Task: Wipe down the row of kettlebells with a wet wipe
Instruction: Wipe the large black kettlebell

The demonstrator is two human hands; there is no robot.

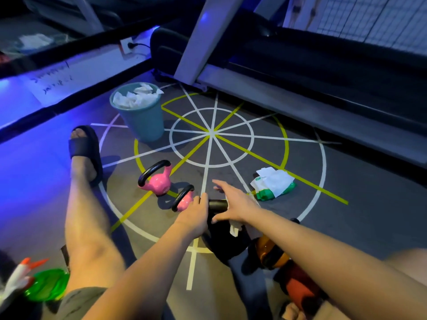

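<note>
**Black kettlebell: left hand steadies, right hand wipes the handle**

Right hand [235, 205]: fingers [219, 184] straight and spread, slightly blurred. The palm is down on a white wet wipe [235, 227], which hangs below it over the handle [217, 205] of the black kettlebell [221, 241]. The flat palm likely presses the wipe around the curve.

Left hand [196, 211]: fingers curled round the handle's left end, probably bracing the bell so it doesn't rock.

All kettlebells stand on the floor [346, 227] in a row:
- The black one is mid-row.
- The near pink kettlebell [184, 200] sits just beside the left hand.
- The far pink kettlebell [157, 181] sits beyond that.
- The orange kettlebell [270, 250] and the red kettlebell [300, 287] are closer to the person, partly under the right arm.

The wipe pack [275, 185] lies to the right, near enough to grab a fresh sheet. The blue bin [143, 121] of used wipes stands past the 2 pink bells.
</note>
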